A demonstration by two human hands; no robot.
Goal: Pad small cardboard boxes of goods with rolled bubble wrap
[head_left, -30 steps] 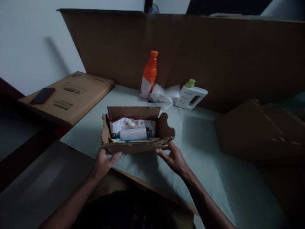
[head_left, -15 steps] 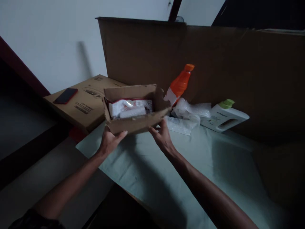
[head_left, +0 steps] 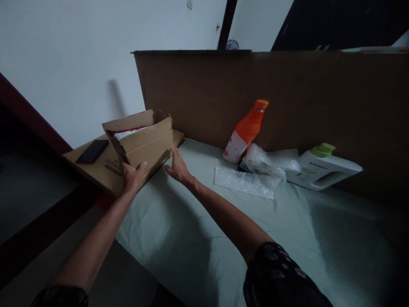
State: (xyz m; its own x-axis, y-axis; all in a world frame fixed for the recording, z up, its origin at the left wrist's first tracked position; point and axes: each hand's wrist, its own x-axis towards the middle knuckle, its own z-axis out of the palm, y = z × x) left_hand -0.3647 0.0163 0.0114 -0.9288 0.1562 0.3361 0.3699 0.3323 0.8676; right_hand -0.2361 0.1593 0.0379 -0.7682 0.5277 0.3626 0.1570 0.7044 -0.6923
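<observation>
Small open box [head_left: 140, 138] now leftward, atop the flat carton [head_left: 105, 168].

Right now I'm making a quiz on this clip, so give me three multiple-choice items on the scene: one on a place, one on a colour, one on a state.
1. Where does the small cardboard box sit?
A. on the flat carton at the left
B. beside the white jug
C. on the floor

2. What colour is the cap of the white jug?
A. red
B. green
C. black

3. How is the right hand?
A. closed round the bottle
B. holding the phone
C. open, fingers spread by the box

Answers:
1 A: the box rests on the flat carton, near the phone, with the left hand on its near side.
2 B: the cap is light green; the orange cap belongs to the bottle.
3 C: the palm is open, gripping nothing.
</observation>
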